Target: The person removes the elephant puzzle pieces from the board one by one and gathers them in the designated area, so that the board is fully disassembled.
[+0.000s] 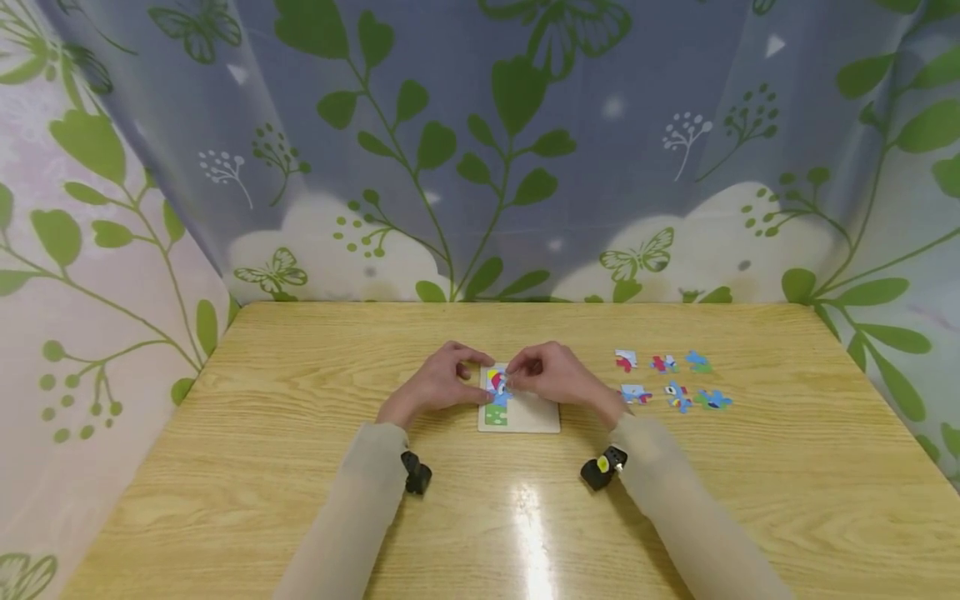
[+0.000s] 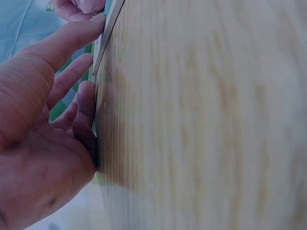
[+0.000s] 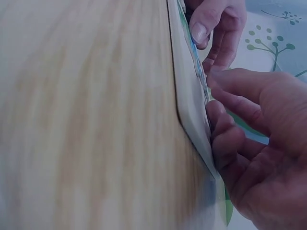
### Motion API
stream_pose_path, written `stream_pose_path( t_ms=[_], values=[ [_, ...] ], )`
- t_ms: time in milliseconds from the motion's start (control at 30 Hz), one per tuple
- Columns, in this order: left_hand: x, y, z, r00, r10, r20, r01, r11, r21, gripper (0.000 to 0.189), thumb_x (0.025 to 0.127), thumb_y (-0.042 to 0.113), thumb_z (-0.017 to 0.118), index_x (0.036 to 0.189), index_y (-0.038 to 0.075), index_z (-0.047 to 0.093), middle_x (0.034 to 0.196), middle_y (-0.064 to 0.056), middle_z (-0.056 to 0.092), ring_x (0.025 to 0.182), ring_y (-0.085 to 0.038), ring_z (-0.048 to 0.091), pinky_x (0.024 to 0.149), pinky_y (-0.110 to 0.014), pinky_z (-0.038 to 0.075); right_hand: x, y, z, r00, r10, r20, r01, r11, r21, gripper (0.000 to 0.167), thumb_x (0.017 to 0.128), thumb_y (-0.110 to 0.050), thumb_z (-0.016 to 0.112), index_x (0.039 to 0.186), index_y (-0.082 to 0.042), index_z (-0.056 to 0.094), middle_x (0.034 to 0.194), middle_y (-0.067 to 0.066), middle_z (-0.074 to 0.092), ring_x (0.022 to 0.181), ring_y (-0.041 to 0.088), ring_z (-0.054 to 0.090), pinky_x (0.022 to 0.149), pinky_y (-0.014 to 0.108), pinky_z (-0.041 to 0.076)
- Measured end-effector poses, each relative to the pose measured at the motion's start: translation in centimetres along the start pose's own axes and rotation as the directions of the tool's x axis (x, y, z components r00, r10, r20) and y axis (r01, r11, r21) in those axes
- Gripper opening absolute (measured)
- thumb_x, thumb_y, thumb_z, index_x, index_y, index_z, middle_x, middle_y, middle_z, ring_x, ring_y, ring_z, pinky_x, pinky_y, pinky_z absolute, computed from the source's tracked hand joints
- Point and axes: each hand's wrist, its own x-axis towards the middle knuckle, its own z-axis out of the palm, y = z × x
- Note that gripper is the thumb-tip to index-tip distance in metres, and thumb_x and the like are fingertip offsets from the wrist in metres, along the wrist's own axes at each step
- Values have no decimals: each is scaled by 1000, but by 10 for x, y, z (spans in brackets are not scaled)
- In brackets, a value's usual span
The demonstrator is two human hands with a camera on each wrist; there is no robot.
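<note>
Your left hand (image 1: 435,379) is reaching over left edge of pale board (image 1: 536,417), fingers loosely extended, thumb touching joined puzzle pieces (image 1: 497,414). Your right hand (image 1: 555,372) is bending its fingers, tips meeting upper right side of joined pieces; whether they are pinching piece, cannot tell. Board is lying flat on worktop (image 1: 300,508), joined pieces covering its left part, right part showing bare. Six loose pieces (image 1: 697,362) are lying in two rows, right of board, nearest one just beside your right wrist.
</note>
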Motion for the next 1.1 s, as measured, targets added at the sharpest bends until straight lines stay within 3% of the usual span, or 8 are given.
stream_pose_path(
  t_ms=[467, 1100],
  values=[
    [3, 2, -1, 1000, -2, 3, 2, 1000, 1, 50, 86, 29, 84, 132, 22, 67, 140, -8, 49, 112, -23, 54, 93, -40, 49, 6, 1, 3, 1000, 11, 10, -11, 1000, -22, 16, 88, -18, 81, 100, -9, 78, 84, 2, 70, 74, 11, 56, 67, 26, 45],
    [0, 2, 1, 1000, -15, 0, 15, 1000, -15, 49, 84, 29, 85, 130, 22, 68, 139, -7, 49, 109, -22, 53, 90, -38, 47, 5, -7, 9, 993, 118, -7, -117, 991, 60, 8, 88, -15, 80, 93, -9, 79, 83, 2, 72, 73, 11, 56, 68, 26, 44]
  ],
)
